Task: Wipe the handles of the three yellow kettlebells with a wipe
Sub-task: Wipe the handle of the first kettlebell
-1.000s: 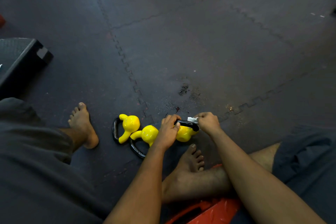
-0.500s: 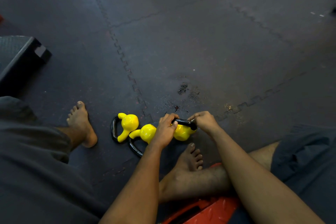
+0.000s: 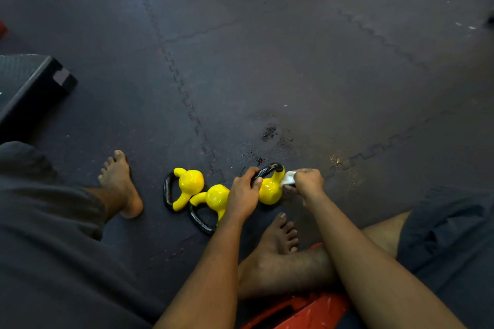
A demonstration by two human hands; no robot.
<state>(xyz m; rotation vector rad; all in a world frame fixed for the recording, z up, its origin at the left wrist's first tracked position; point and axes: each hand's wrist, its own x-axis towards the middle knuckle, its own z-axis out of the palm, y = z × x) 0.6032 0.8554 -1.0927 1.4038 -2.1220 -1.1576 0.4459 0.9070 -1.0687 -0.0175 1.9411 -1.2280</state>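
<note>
- Gripping the black handle (image 3: 267, 169) of the rightmost kettlebell (image 3: 270, 191) with the left hand (image 3: 244, 189), upright on the floor mat (image 3: 294, 75).
- Pinching the white wipe (image 3: 288, 178) in the right hand (image 3: 307, 183), against the handle's right post.
- Steady firmly; drag the wipe round the whole loop.
- Beside it: middle kettlebell (image 3: 213, 196) and leftmost kettlebell (image 3: 189, 181), lying tipped; bare foot (image 3: 278, 235) crowding close below.

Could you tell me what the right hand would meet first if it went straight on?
Probably the yellow upright of the rightmost yellow kettlebell's handle: the right hand, pinching a crumpled white wipe, points at it from beside; they may already touch.
</note>
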